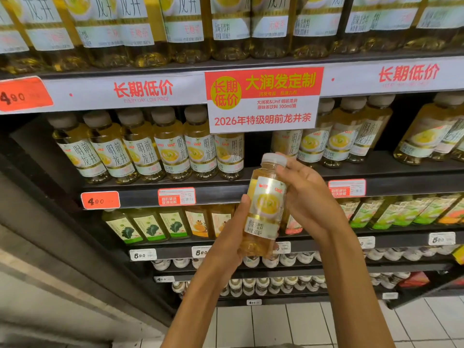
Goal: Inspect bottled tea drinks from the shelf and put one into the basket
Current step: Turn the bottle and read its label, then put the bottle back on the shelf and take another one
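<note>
I hold one bottled tea drink (265, 207) in front of the shelf, nearly upright and tilted slightly right, with yellow tea, a white and gold label and a pale cap. My left hand (232, 234) grips its lower part from the left, thumb along the label's edge. My right hand (307, 197) holds its upper part from the right, fingers reaching to the cap. More of the same bottles (173, 146) stand in a row on the shelf behind. No basket is in view.
A red and white price sign (263, 99) hangs from the shelf edge above the bottle. Lower shelves carry juice bottles (150, 226) and small white-capped bottles (263, 285). A grey shelf end panel (62, 247) stands at the left. White floor tiles (288, 327) lie below.
</note>
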